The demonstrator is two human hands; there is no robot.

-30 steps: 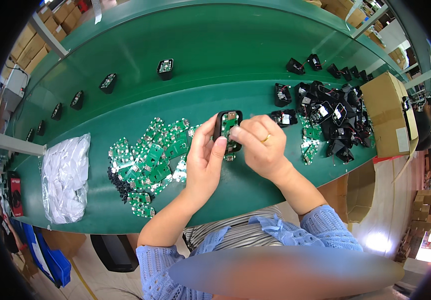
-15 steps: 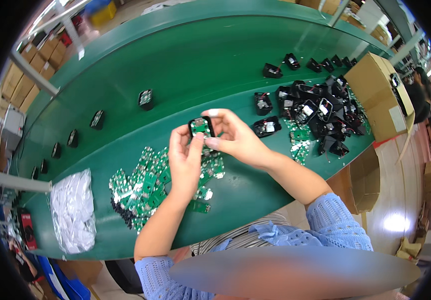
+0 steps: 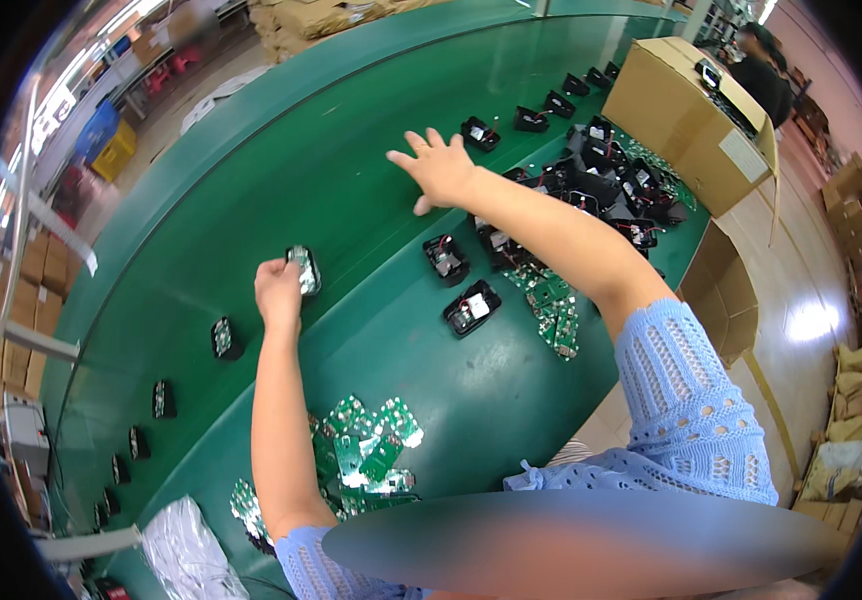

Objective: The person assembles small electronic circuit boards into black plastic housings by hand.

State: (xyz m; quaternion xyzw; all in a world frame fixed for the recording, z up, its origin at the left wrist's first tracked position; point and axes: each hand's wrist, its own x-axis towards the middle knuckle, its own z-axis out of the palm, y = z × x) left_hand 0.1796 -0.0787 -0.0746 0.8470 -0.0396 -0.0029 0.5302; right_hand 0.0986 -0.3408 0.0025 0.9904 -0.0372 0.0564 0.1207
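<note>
My left hand is stretched out over the green conveyor belt, its fingers closed on the edge of a small black plastic housing with a green circuit board in its open side. My right hand reaches over the belt with fingers spread and nothing in them. Just to its right, apart from the fingertips, lies another black housing. Two more housings, one with a white part inside and one above it, lie on the green table below my right forearm.
Loose green circuit boards are heaped by my left forearm. Black housings with red wires are piled at the right, before a cardboard box. Several filled housings line the belt at left. A plastic bag lies near left.
My hands have parted. The left went left to the belt with the housing they held; the right moved up over the belt, its fingers now spread. The view has shifted.
</note>
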